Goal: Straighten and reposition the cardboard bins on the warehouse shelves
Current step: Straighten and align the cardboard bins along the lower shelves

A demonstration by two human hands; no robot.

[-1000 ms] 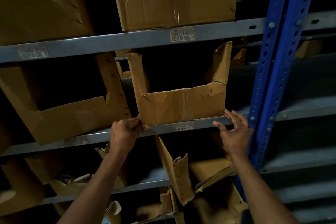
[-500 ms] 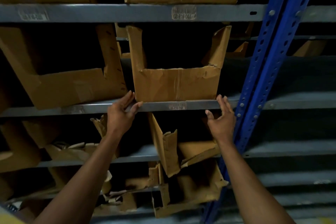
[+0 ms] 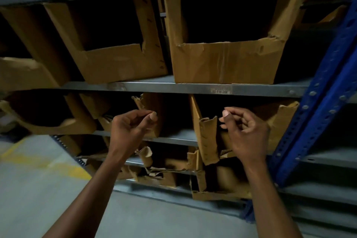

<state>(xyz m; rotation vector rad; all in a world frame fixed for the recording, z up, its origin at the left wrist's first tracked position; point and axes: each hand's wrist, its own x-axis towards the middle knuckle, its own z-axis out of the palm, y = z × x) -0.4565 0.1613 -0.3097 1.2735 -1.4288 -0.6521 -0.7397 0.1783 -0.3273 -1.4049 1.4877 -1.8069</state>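
**Reaching for the crumpled bin on the lower shelf**

The torn brown cardboard bin [image 3: 206, 137] sits on the lower grey metal shelf [image 3: 179, 137], directly under the tidy brown open-front cardboard bin [image 3: 226, 62] on the level above. Its left side wall leans and its front edge is curled, creased and ragged; the right side wall [image 3: 284, 121] stands up near the blue perforated steel upright [image 3: 316, 114]. The board looks soft and tired, so it will probably fold rather than slide if it is pulled by one corner.

Judging by where the hands are, the step in hand is to take hold of this bin and square it up. It is best done with one hand on each side wall, low down where the card is firmer, easing both sides together so the base turns flat on the shelf until the front is parallel with the shelf lip. Tugging the curled flap risks tearing it further.

The right hand [image 3: 245, 129] hovers just beside the curled edge, fingers [image 3: 226, 113] loosely bent, thumb near forefinger, holding nothing. The left hand [image 3: 131, 125] is likewise loosely curled and empty, in front of a second ragged cardboard piece [image 3: 148, 102] to the left.

Below, more crushed cardboard scraps [image 3: 154, 174] litter the bottom shelf above the grey concrete floor [image 3: 38, 189].
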